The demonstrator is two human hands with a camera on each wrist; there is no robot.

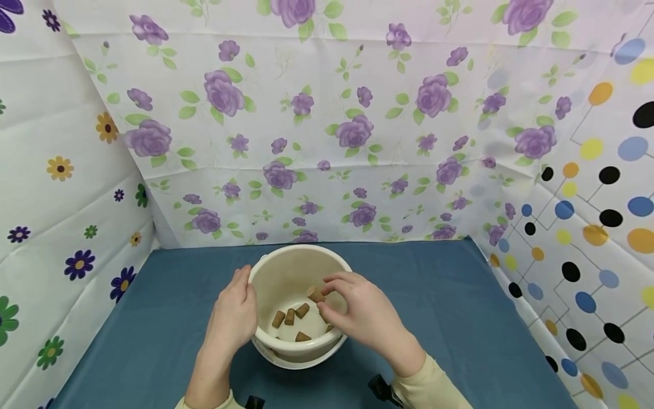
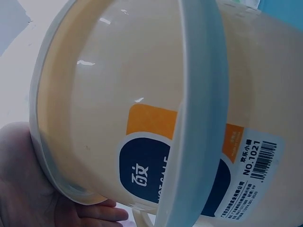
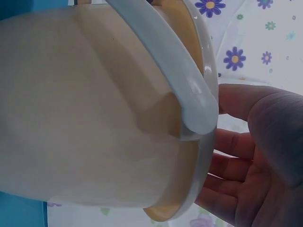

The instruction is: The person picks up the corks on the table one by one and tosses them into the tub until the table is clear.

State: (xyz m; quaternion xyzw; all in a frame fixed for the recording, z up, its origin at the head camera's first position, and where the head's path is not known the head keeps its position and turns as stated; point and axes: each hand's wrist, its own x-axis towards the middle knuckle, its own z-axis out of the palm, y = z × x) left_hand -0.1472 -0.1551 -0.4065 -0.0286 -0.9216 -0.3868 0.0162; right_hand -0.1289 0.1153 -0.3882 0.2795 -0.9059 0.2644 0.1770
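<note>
A cream plastic bucket (image 1: 293,267) tilts toward me on the table, with several brown cork stoppers (image 1: 289,316) lying loose at its bottom. My left hand (image 1: 232,312) grips the bucket's left rim, thumb near the edge and fingers along the outside. Over the right side of the opening, my right hand (image 1: 365,312) pinches one cork (image 1: 315,293) between thumb and fingertips. The bucket's rim hides those fingertips and the cork in the right wrist view. The left wrist view shows a printed label (image 2: 253,175) on the bucket's outside, partly covered by its pale handle (image 2: 203,94).
A blue cloth (image 1: 424,295) covers the table. A floral curtain (image 1: 327,142) hangs behind it, with patterned sheets at the left (image 1: 76,187) and right (image 1: 587,227). Black wrist-camera parts (image 1: 380,388) show near the sleeves.
</note>
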